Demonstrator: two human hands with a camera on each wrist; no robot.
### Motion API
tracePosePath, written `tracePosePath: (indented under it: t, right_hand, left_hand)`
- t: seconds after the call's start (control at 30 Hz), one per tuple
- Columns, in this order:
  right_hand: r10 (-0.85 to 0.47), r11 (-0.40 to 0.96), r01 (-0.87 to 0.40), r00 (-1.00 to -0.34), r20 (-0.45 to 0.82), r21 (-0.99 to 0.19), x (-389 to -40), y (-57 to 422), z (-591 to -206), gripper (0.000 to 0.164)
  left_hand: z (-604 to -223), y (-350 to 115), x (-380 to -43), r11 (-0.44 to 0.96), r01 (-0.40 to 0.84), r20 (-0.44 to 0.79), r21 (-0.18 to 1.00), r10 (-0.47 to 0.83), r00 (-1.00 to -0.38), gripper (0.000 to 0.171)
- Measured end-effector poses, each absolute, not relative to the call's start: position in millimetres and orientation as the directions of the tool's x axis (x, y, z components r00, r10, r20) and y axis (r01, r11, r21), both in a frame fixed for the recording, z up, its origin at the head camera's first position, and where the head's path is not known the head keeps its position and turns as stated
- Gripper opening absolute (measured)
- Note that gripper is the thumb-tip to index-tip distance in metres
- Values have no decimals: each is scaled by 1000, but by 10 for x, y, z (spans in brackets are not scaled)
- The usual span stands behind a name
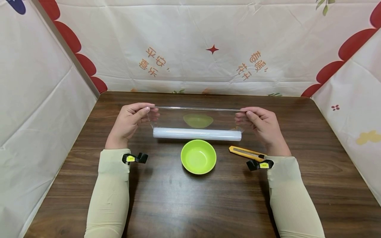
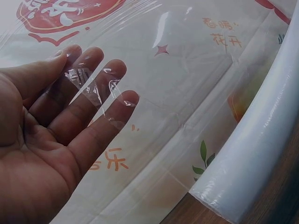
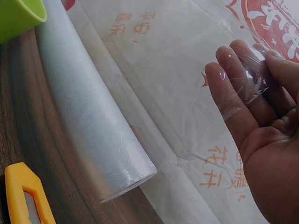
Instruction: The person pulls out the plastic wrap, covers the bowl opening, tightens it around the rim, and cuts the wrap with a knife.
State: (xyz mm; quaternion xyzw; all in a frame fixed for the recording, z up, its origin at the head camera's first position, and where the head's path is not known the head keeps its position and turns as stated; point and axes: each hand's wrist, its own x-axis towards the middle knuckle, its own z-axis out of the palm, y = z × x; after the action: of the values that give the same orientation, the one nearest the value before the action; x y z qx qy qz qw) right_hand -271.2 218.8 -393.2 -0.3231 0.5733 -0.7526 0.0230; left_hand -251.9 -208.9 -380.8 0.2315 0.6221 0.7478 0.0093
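Note:
A roll of cling film (image 1: 197, 134) lies crosswise on the table, with a clear sheet (image 1: 221, 119) pulled up from it. My left hand (image 1: 131, 120) pinches the sheet's left top corner between thumb and index finger; its other fingers spread behind the film, as the left wrist view shows. At the right corner, my right hand (image 1: 261, 124) pinches the film the same way, with the remaining fingers (image 3: 229, 91) against it. The sheet's upper edge runs taut between both hands. Just in front of the roll stands a green bowl (image 1: 198, 157), and a green reflection shows in the film.
A yellow utility knife (image 1: 247, 153) lies right of the bowl, partly under the right wrist's strap (image 1: 259, 164). The brown wooden table (image 1: 190, 205) is bounded by white printed cloth (image 1: 184, 39) at the back and both sides.

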Motion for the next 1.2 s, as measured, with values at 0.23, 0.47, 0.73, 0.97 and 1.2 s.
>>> tracePosePath:
  t: [0.23, 0.47, 0.73, 0.97, 1.2]
  right_hand:
    - [-401, -326, -339, -795, 454, -882, -2701, 2181, -3906, 27]
    - [-401, -330, -341, -794, 458, -880, -2711, 2185, -3917, 27]
    - [-396, -334, -325, -803, 445, -885, -2712, 2187, -3933, 27]
    - [-395, -332, -329, -803, 447, -884, -2711, 2184, -3927, 26]
    - [-396, -334, -329, -801, 448, -883, -2706, 2186, -3922, 27]
  left_hand:
    - [-3807, -2091, -2515, -225, 275, 336, 935, 304, -892, 25]
    - [-3806, -2092, -2521, -214, 279, 336, 936, 305, -891, 27]
    - [-3814, -2096, -2529, -219, 272, 330, 937, 300, -895, 27]
    - [-3820, -2100, -2533, -209, 269, 323, 940, 296, -899, 29]
    - [-3819, -2100, -2526, -212, 266, 321, 940, 293, -901, 28]
